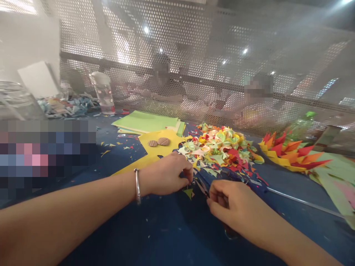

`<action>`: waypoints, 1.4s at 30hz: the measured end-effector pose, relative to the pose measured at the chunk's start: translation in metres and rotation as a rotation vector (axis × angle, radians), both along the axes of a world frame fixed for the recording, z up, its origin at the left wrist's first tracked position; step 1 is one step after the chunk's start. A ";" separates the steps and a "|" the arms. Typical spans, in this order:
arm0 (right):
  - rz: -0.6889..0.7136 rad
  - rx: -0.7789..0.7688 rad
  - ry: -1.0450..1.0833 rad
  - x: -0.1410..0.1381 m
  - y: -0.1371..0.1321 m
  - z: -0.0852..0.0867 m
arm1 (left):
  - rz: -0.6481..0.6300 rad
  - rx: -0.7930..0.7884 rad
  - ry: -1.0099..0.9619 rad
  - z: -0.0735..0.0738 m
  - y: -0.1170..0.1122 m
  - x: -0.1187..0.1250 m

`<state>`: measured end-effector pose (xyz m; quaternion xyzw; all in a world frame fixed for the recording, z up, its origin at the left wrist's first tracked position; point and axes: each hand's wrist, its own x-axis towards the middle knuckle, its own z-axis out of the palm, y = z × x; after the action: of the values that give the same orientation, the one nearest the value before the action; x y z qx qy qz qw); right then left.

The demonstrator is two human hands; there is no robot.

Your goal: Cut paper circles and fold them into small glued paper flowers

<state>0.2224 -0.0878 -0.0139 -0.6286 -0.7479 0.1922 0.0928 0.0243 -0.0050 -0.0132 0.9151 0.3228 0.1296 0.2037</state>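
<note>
— Where's the paper?
— The blue paper (202,183) lies on the bench (166,236) between my hands, just this side of the heap of folded pieces (222,147). Its long side runs left to right.
— Fingers?
— My left hand (166,173) pinches its left edge, fingers narrow. My right hand (230,207) is curled closed at the near end; what it grips I can't tell.
— Counts?
— One heap, two brown discs (158,141), one yellow sheet (144,159).
</note>
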 end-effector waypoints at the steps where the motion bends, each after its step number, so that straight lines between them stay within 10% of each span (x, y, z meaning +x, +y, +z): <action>1: 0.002 0.006 -0.011 0.000 0.000 0.000 | -0.002 -0.005 -0.002 0.000 0.000 0.000; 42: 0.041 0.152 -0.127 0.002 -0.001 0.001 | 0.073 0.051 0.090 0.009 -0.005 -0.014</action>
<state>0.2249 -0.0892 -0.0130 -0.6154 -0.7773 0.0963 0.0887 0.0102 -0.0098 -0.0040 0.9126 0.3613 0.1038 0.1607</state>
